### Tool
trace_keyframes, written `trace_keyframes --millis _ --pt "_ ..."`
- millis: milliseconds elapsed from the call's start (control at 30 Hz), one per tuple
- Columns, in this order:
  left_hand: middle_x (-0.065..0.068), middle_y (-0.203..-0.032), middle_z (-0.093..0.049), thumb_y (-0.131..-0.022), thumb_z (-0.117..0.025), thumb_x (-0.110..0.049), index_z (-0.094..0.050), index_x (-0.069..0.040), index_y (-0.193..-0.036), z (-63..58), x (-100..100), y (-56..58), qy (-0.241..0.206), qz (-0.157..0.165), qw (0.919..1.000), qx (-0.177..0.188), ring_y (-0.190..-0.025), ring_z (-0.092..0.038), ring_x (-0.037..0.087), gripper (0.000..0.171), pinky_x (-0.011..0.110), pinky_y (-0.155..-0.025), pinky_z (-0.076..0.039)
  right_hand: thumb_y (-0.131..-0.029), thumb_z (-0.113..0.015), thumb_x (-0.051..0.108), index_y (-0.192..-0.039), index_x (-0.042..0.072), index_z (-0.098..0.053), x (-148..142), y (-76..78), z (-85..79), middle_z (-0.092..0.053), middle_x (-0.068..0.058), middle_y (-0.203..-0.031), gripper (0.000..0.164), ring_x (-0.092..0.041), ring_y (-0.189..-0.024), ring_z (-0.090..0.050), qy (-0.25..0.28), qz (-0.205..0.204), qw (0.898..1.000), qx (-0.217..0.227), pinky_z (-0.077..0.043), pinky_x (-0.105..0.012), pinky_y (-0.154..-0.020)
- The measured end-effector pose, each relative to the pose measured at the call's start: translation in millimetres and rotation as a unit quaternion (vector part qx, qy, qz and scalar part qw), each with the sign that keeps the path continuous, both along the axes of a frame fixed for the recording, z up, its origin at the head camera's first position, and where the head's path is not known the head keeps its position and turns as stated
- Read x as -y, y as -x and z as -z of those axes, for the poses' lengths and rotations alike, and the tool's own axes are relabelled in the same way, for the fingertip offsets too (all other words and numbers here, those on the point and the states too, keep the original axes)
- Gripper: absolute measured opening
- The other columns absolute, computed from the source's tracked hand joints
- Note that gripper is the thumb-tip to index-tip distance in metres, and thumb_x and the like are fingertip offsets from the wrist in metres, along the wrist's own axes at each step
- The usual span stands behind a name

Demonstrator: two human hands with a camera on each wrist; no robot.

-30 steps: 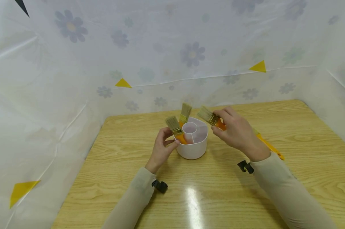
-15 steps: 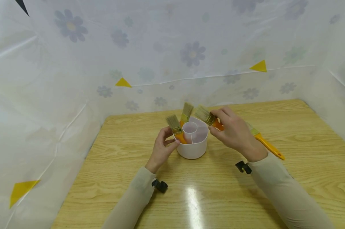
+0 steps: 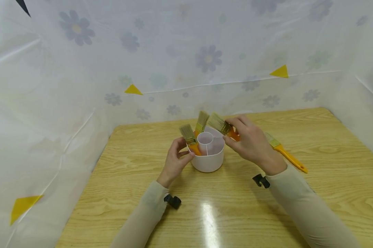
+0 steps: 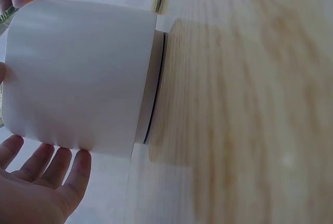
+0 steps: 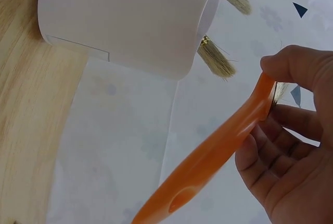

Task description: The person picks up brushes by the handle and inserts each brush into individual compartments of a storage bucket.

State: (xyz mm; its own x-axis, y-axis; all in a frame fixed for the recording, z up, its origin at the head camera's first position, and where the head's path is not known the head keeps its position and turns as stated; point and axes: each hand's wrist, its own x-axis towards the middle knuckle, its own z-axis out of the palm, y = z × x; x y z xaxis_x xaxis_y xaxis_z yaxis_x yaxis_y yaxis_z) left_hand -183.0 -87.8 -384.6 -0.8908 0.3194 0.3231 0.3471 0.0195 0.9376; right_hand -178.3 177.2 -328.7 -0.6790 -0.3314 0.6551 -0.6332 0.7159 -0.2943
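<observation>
A white round desk organizer (image 3: 207,164) with inner compartments stands on the table. My left hand (image 3: 173,160) holds its left side, thumb near the rim and fingertips (image 4: 78,169) against the wall in the left wrist view. Two paintbrushes stand in it bristles up, one at the front left (image 3: 189,133) and one behind (image 3: 202,121). Over the right rim, my right hand (image 3: 251,141) pinches a third paintbrush (image 3: 217,122) near its metal band, bristles up and to the left. Its orange handle (image 5: 208,148) slants down below the fingers in the right wrist view.
Another paintbrush (image 3: 288,157) with a yellow-orange handle lies on the wooden table (image 3: 137,165), right of the right hand. White flower-printed sheeting (image 3: 174,51) stands behind the table and along both sides, with yellow tape triangles (image 3: 279,71) on it.
My right hand has moved slightly left with its paintbrush, toward the organizer, uncovering more of the brush on the table. The left hand stays in place.
</observation>
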Motion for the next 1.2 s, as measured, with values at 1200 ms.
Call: trace_keyframes --millis 1200 --pt "0.025 -0.136 -0.042 -0.086 -0.063 0.003 -0.037 0.008 -0.138 -1.7 -0.4 -1.4 0.014 -0.001 0.9999 0.008 -0.125 -0.041 0.040 0.058 0.057 -0.102 -0.037 -0.081 -0.075 0.014 -0.121 0.002 -0.058 11.7 3.3 -4.5 -0.055 -0.009 -0.103 0.045 -0.018 -0.074 -0.051 0.011 -0.006 1.000 0.000 -0.046 -0.028 -0.058"
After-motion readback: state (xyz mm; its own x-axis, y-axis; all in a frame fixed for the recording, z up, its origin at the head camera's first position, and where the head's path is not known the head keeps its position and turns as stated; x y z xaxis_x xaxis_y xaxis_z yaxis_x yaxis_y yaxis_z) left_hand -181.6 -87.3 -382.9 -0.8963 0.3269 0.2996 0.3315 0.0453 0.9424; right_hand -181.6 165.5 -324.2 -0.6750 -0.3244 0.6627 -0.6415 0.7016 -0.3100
